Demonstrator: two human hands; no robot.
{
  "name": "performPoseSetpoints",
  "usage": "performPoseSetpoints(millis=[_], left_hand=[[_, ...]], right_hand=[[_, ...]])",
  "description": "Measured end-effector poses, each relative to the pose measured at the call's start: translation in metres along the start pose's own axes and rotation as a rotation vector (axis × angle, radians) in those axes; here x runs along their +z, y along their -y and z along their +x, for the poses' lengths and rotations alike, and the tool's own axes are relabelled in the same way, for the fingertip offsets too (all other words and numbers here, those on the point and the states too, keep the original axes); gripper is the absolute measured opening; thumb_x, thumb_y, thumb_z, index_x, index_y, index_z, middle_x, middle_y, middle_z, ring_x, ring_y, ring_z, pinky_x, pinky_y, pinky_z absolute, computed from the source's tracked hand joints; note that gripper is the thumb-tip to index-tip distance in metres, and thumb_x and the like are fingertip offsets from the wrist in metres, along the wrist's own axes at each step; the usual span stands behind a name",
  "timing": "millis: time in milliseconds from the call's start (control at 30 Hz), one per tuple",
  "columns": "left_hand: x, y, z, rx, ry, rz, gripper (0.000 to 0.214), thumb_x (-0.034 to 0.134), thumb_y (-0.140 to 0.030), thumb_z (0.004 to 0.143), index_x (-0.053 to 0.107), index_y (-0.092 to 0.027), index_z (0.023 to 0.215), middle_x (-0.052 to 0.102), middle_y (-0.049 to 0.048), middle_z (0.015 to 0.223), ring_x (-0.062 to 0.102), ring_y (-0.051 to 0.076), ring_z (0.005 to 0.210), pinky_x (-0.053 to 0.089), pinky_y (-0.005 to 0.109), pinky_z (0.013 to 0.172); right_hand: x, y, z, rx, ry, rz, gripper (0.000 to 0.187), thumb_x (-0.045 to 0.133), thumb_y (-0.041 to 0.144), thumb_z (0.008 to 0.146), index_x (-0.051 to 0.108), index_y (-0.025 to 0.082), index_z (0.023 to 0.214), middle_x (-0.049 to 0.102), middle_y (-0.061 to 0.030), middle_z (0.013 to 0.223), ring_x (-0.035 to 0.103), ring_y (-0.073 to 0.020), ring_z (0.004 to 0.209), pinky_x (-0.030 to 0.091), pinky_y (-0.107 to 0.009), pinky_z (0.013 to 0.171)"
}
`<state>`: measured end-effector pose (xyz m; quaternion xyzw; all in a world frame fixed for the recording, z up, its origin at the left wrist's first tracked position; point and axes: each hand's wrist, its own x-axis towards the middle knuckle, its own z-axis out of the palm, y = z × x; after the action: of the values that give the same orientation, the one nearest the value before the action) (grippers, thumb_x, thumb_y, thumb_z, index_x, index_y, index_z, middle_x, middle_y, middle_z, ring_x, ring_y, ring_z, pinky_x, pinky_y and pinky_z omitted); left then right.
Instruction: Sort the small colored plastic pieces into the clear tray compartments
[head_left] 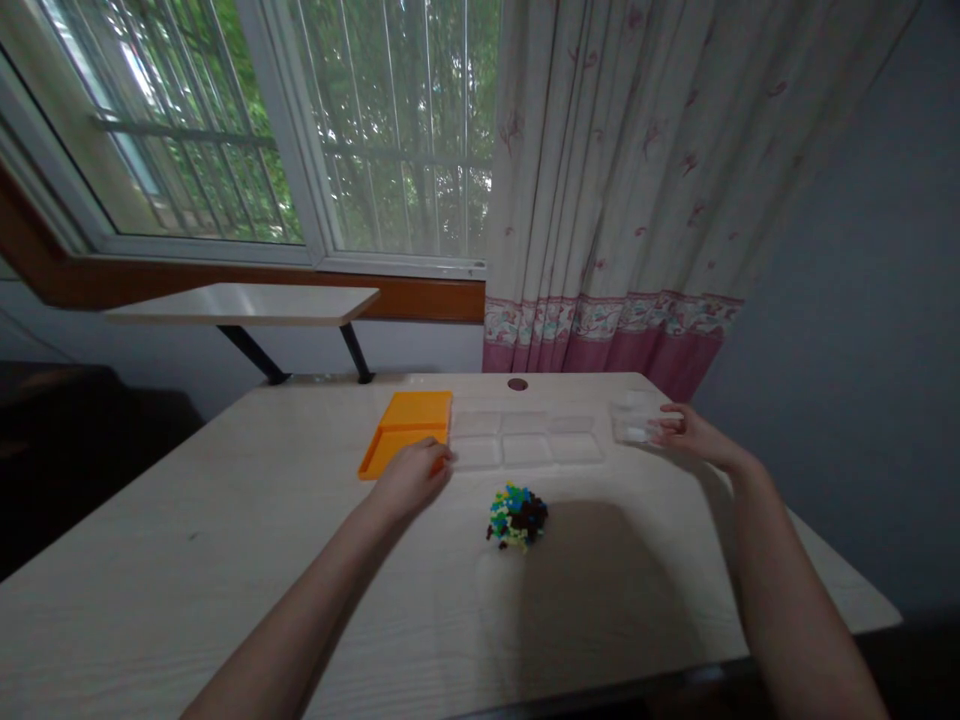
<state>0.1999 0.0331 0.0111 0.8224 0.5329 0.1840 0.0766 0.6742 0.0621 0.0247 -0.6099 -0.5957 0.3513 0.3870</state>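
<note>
Two bare hands reach out over a pale wood-grain table (187,560). Left hand (411,478) lies knuckles-up w/ fingers curled together, resting on the near right corner of an orange tray (409,425); can't tell if it grips the edge or just touches it. Right hand (694,432), out at approx 2 o'clock from the left, has its fingers closed on a small clear plastic box (634,418). Btwn the hands, at 3 o'clock of the tray & just beside it, lies a clear compartment tray (525,438) w/ two rows of shallow cells. At 6 o'clock of that sits a heap of small coloured building bricks (517,515), blue, yellow, green & dark, touched by neither hand.
</note>
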Motion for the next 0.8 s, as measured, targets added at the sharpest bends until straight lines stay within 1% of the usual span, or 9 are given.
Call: performPoseSetpoints(millis=[100,200,300,433,567,800], left_hand=[[0.001,0.002,0.001,0.003,0.019,-0.004,0.025,0.046,-0.024,0.079,0.065,-0.016,0.092,0.062,0.0091,0.093,0.058,0.021,0.087,0.042,0.028,0.078],[0.001,0.004,0.002,-0.003,0.035,-0.012,0.025,0.046,-0.022,0.078,0.066,-0.016,0.091,0.063,0.0090,0.093,0.058,0.021,0.087,0.042,0.028,0.078],[0.001,0.006,0.003,0.004,0.049,-0.022,0.023,0.047,-0.021,0.077,0.066,-0.016,0.089,0.065,0.0089,0.090,0.059,0.021,0.085,0.042,0.028,0.076],[0.002,0.005,0.003,0.004,0.056,-0.026,0.020,0.047,-0.019,0.077,0.066,-0.015,0.082,0.065,0.0092,0.085,0.059,0.021,0.080,0.042,0.027,0.071],[0.002,0.004,0.004,-0.018,0.057,-0.036,0.019,0.048,-0.017,0.075,0.066,-0.016,0.082,0.066,0.0084,0.087,0.059,0.019,0.081,0.041,0.026,0.072],[-0.005,0.009,0.003,-0.036,0.078,0.011,0.018,0.048,-0.018,0.074,0.066,-0.017,0.078,0.066,0.0081,0.085,0.059,0.020,0.079,0.040,0.025,0.070]], right_hand=[[0.005,-0.017,0.003,0.098,0.125,0.029,0.054,0.077,0.030,0.048,0.046,0.022,0.091,0.063,-0.0060,0.082,0.062,-0.0203,0.071,0.051,-0.031,0.063],[0.014,-0.022,0.005,0.114,0.209,0.025,0.053,0.077,0.032,0.048,0.048,0.020,0.091,0.062,-0.0043,0.080,0.061,-0.0172,0.069,0.049,-0.028,0.061],[0.021,-0.021,0.007,0.110,0.259,0.058,0.055,0.077,0.032,0.047,0.049,0.018,0.093,0.061,-0.0032,0.082,0.059,-0.0147,0.069,0.048,-0.027,0.063],[0.025,-0.022,0.011,0.078,0.256,0.053,0.054,0.078,0.028,0.045,0.053,0.016,0.091,0.060,-0.0033,0.081,0.057,-0.0126,0.067,0.047,-0.027,0.064],[0.025,-0.026,0.014,0.050,0.227,0.012,0.052,0.077,0.028,0.045,0.055,0.015,0.091,0.060,-0.0030,0.080,0.056,-0.0113,0.063,0.048,-0.026,0.061],[0.032,-0.024,0.015,0.027,0.229,0.000,0.050,0.077,0.027,0.047,0.057,0.015,0.091,0.061,-0.0052,0.087,0.056,-0.0112,0.063,0.048,-0.025,0.059]])
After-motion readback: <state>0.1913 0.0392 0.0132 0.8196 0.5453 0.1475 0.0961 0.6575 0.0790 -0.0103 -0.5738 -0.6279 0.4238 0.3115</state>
